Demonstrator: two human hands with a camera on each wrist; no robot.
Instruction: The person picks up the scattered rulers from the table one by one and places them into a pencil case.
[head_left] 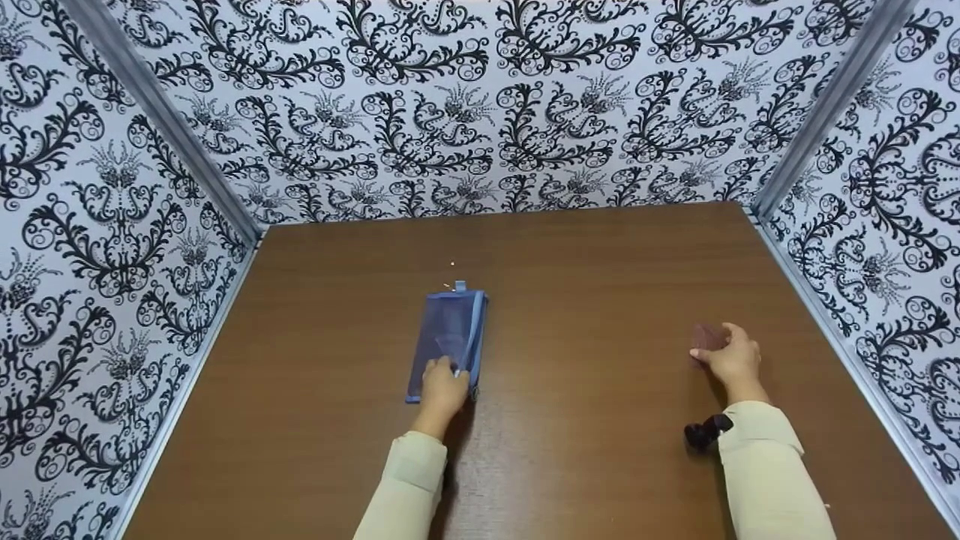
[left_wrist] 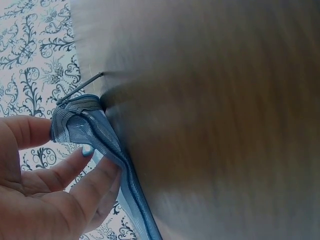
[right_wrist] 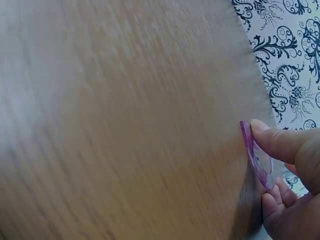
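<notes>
A blue mesh zipper pouch (head_left: 448, 322) lies lengthwise on the brown table, a fabric tab at its far end. My left hand (head_left: 444, 386) grips its near end. In the left wrist view the pouch's zipper edge (left_wrist: 131, 180) is bent up between thumb and fingers, and a thin zipper pull (left_wrist: 80, 88) sticks out from the corner. Off to the right, my right hand (head_left: 737, 360) pinches a small, flat, pinkish-purple clear plastic piece (head_left: 706, 337) between thumb and fingers. The right wrist view shows this plastic piece (right_wrist: 256, 159) nearly edge-on, slightly bowed.
A few tiny yellowish specks (head_left: 452, 263) lie on the table (head_left: 585, 300) beyond the pouch. Patterned black-and-white walls (head_left: 480, 112) with grey metal posts (head_left: 832, 105) enclose the table at the back and sides. A small black device (head_left: 707, 433) sits at my right cuff.
</notes>
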